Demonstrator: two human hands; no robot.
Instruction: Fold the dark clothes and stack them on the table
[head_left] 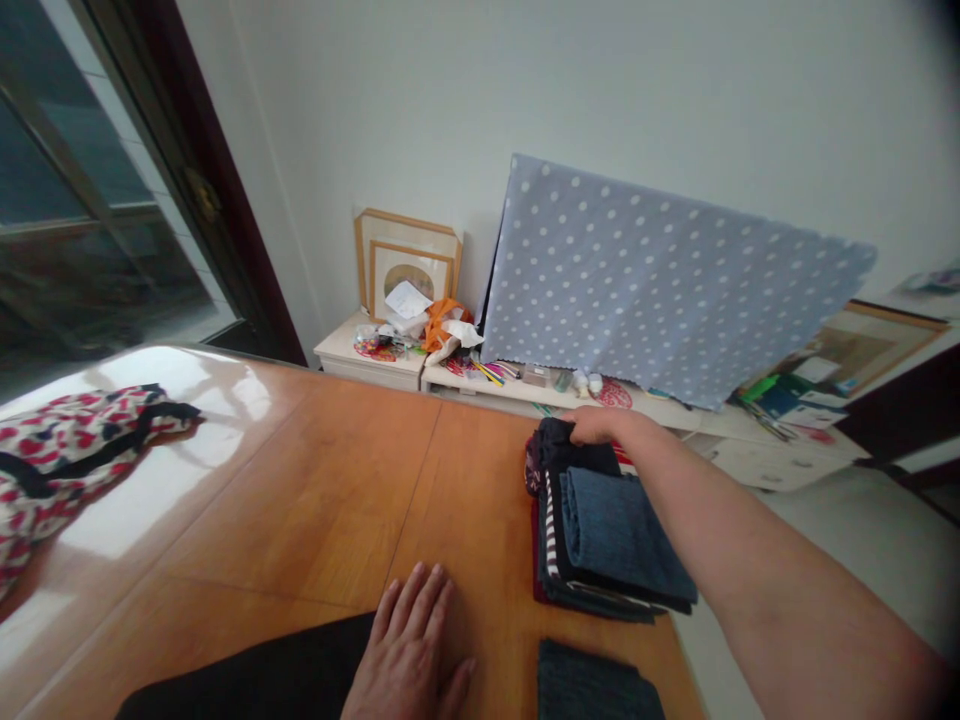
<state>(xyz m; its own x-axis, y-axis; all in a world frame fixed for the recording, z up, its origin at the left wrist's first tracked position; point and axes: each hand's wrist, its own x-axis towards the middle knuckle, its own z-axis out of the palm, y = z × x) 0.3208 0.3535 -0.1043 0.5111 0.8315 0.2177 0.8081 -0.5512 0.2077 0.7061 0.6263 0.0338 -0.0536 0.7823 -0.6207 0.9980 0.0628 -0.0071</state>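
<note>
Your right grip (598,425) rests on the far edge of a stack of folded clothes (611,535), whether closed or not is unclear; your left grip (409,645) lies open on the wooden bench (300,480).

A glossy orange-brown wooden table (300,480) runs toward a low white cabinet (367,360), and a crumpled red, white and navy patterned cloth with black straps (82,450) lies at its left end. On the cabinet, a pale blue polka-dot cloth (660,280) leans against the white wall (675,90), beside two wood-framed pictures (409,260), an orange plastic bag (442,325) and papers, with colored sticks (487,373) scattered along the top. Farther right, another framed picture (862,345) leans tilted above the pale floor (862,540) — and at left, a dark-framed glass door (217,180) reflects the room.
</note>
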